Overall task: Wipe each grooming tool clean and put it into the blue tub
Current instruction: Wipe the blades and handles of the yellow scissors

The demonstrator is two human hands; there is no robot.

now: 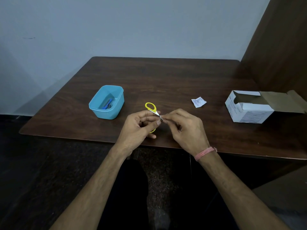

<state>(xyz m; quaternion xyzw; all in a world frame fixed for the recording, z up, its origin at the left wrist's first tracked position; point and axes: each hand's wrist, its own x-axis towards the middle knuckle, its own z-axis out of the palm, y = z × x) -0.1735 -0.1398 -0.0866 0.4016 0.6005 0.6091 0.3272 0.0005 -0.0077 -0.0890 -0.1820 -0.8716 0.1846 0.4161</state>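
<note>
Small yellow-handled scissors (150, 107) are held in my left hand (139, 126) above the table's front edge, one handle loop sticking up and the other just showing under my fingers. My right hand (184, 128) pinches a small white wipe (161, 117) around the metal blades. The blade tips are hidden between my fingers. The blue tub (116, 103) stands to the left on the table, apart from both hands. Inside it lie a blue-handled tool (107, 104) and something metal.
A torn white sachet wrapper (198, 102) lies on the dark wooden table (166, 77) to the right of my hands. An open white cardboard box (249, 108) lies on its side at the far right. A wall runs behind the table.
</note>
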